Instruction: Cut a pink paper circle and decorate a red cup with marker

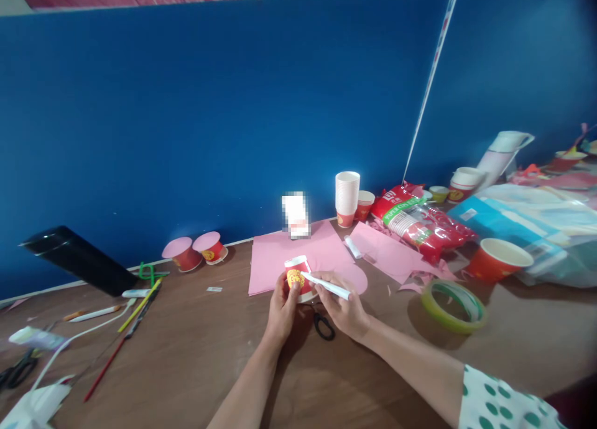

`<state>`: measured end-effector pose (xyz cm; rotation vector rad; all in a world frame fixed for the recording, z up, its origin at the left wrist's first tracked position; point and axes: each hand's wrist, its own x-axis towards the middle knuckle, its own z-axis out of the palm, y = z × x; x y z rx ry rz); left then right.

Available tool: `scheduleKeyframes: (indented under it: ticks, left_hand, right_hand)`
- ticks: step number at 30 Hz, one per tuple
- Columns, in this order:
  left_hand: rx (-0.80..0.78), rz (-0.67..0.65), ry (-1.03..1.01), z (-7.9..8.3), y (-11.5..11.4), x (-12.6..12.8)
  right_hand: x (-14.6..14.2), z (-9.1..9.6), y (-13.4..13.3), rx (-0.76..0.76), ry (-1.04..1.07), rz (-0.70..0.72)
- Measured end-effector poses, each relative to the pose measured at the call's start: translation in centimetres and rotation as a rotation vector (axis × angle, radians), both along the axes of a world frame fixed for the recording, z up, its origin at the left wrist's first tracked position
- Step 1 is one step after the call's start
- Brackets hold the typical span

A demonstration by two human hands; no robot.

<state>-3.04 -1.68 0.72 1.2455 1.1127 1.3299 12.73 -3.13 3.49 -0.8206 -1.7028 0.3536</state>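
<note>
My left hand (280, 308) is closed around a red paper cup (306, 284) with yellow print, its wide rim towards me. Between the fingers of my right hand (345, 309) is a slim white pen (334, 288), pointing left at the cup's side. Its tip is at or very near the cup; whether they touch I cannot tell. Below the hands lie scissors (325, 327), only a black handle loop showing clearly. A pink paper circle (353, 278) lies just behind my right hand, beside stacked pink sheets (265, 264).
Two red cups with pink discs (209, 247) stand left by the wall. At the back is a stack of paper cups (347, 196). To the right are a red cup packet (420, 221), a tape roll (453, 307) and a single cup (499, 260). A black bottle (79, 258) leans left.
</note>
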Motion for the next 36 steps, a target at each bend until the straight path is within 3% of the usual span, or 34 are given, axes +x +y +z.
scheduleKeyframes:
  ticks: [22,36]
  left_hand:
    - [0.006,-0.017,0.043,-0.72,0.19,-0.28]
    - [0.003,0.005,0.038,-0.57,0.12,-0.16]
  right_hand:
    - [-0.05,-0.04,0.16,0.068,-0.063,-0.009]
    - [0.05,0.13,-0.12,0.009,-0.041,0.017]
